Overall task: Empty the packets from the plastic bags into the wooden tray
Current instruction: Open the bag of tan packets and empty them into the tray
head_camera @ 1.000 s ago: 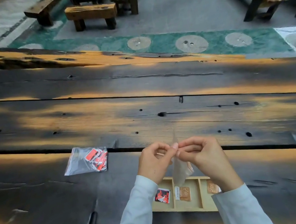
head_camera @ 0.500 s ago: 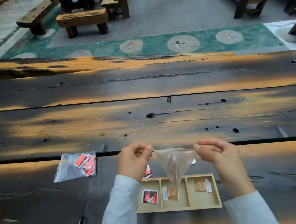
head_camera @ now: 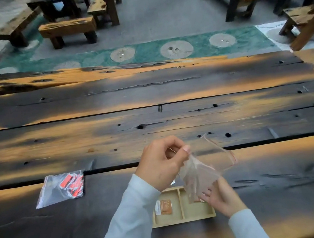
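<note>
My left hand (head_camera: 161, 162) pinches the top corner of a clear zip bag (head_camera: 204, 168) held above the wooden tray (head_camera: 197, 216). My right hand (head_camera: 221, 196) is under the bag, fingers against its lower end. The bag's red-lined mouth points up and to the right. An orange packet (head_camera: 163, 207) lies in the tray's middle compartment. My left arm hides the tray's left compartment. A second clear bag (head_camera: 61, 188) with red packets lies flat on the table to the left.
I am at a long dark plank table (head_camera: 152, 119) with holes and cracks. Beyond its far edge are a green patterned floor strip, wooden benches (head_camera: 66, 30) and more tables.
Both hands held the bag's mouth stretched wide a moment ago. Now my right hand has dropped beneath the bag while my left keeps the top, and the bag has tilted.
</note>
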The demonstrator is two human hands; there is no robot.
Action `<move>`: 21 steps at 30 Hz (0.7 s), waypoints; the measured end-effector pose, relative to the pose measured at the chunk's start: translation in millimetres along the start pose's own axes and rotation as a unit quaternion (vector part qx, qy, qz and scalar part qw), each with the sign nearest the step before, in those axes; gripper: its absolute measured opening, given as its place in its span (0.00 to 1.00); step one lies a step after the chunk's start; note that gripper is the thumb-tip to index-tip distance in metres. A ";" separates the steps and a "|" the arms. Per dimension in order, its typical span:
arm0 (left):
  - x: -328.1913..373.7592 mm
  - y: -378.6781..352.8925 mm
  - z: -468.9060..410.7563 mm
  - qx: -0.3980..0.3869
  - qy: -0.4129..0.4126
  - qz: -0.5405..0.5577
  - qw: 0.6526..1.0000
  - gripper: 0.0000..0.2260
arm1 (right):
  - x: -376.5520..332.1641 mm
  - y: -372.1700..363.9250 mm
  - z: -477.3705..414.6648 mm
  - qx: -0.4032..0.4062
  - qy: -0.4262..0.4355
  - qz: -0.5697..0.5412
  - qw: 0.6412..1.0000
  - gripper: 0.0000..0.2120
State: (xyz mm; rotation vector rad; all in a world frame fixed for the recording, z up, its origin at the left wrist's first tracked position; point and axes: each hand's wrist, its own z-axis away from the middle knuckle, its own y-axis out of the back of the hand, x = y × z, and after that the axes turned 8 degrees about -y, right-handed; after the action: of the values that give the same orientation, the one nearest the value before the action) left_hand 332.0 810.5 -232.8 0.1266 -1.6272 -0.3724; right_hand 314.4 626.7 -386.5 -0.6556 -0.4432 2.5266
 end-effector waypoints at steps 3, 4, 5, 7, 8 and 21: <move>3.2 0.5 1.7 -0.023 -0.010 0.028 0.999 0.07 | -3.7 1.7 8.4 -0.109 -0.035 -0.049 0.992 0.35; -0.8 -0.5 1.0 -0.019 -0.008 0.021 1.000 0.06 | -2.9 3.6 8.7 -0.127 -0.042 -0.064 0.989 0.38; -7.6 -1.3 -0.1 -0.011 -0.001 0.010 1.000 0.06 | -1.6 5.8 9.3 -0.129 -0.046 -0.088 0.987 0.37; -26.4 -0.7 -1.2 0.007 0.023 -0.029 0.999 0.07 | -1.7 11.0 8.5 -0.117 -0.029 -0.142 0.983 0.29; -37.1 1.2 -0.9 0.011 0.038 -0.054 0.998 0.07 | -2.9 13.7 8.3 -0.113 -0.017 -0.150 0.982 0.25; -66.5 -30.0 20.9 0.080 0.107 0.028 0.991 0.11 | -39.9 49.1 37.3 -0.177 -0.010 -0.091 0.980 0.29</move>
State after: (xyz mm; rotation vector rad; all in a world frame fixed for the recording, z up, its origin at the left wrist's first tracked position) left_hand 313.6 805.8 -306.3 0.2340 -1.4438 -0.1795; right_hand 307.0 558.1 -361.4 -0.6824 -0.9304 2.3006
